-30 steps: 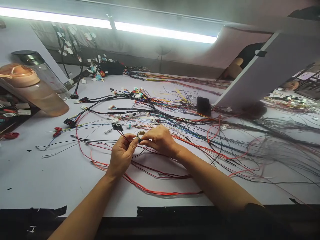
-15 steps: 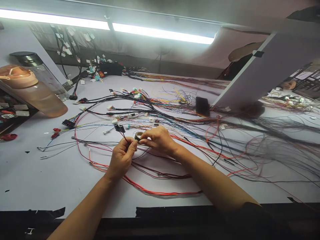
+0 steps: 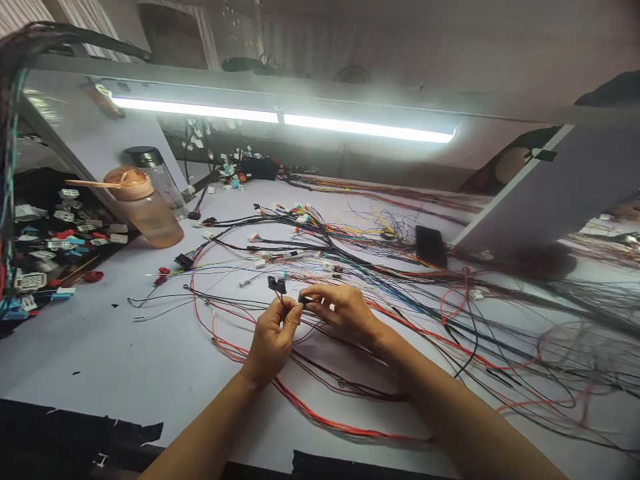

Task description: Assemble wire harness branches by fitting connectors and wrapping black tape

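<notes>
My left hand (image 3: pixel 273 337) is closed, pinching thin black and red wires just below a small black connector (image 3: pixel 277 285) that sticks up above the fingertips. My right hand (image 3: pixel 343 310) is closed round a small dark roll of tape (image 3: pixel 304 298), held close beside the left fingertips. Both hands hover over a white table (image 3: pixel 100 360) among loose red and black wires (image 3: pixel 320 413) that loop under my wrists.
A large multicoloured wire harness (image 3: pixel 320 233) spreads across the table's middle and right. An orange-lidded bottle (image 3: pixel 145 210) and a clear bottle (image 3: pixel 157 173) stand at the left. Bins of connectors (image 3: pixel 55 240) sit far left. A black phone-like object (image 3: pixel 430 245) lies beyond the hands. A white panel (image 3: pixel 550 193) slants at right.
The camera has tilted up and shifted, so the hands sit lower right in view. The hands keep the same grip on wires and tape roll, close together.
</notes>
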A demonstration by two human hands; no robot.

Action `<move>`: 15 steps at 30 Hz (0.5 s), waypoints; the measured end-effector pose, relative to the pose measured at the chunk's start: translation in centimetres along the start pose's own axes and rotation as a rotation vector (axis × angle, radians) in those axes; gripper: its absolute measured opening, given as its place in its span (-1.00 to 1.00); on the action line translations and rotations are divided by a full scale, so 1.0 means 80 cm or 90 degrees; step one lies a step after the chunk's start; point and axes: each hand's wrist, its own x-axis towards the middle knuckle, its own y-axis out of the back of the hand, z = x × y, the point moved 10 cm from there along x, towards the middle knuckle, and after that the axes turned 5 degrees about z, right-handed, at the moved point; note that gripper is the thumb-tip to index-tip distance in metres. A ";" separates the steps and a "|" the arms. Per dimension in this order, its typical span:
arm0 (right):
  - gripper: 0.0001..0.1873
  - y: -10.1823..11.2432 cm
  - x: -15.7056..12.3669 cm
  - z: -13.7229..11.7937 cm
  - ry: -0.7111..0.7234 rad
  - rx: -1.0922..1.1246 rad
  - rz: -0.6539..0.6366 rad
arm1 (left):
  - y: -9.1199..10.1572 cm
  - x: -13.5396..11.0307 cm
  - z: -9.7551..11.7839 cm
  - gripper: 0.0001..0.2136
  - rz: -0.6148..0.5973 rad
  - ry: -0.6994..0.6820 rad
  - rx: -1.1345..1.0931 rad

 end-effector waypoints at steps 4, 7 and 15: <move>-0.79 0.002 0.001 -0.003 -0.008 0.005 0.016 | 0.002 -0.001 -0.004 -0.80 0.011 0.023 -0.016; -0.83 0.009 0.003 -0.015 0.029 -0.003 0.021 | 0.002 -0.002 -0.007 -0.78 0.017 0.062 -0.049; -0.84 0.031 0.003 -0.006 -0.015 0.014 0.067 | -0.004 -0.005 -0.009 -0.62 0.016 0.158 -0.151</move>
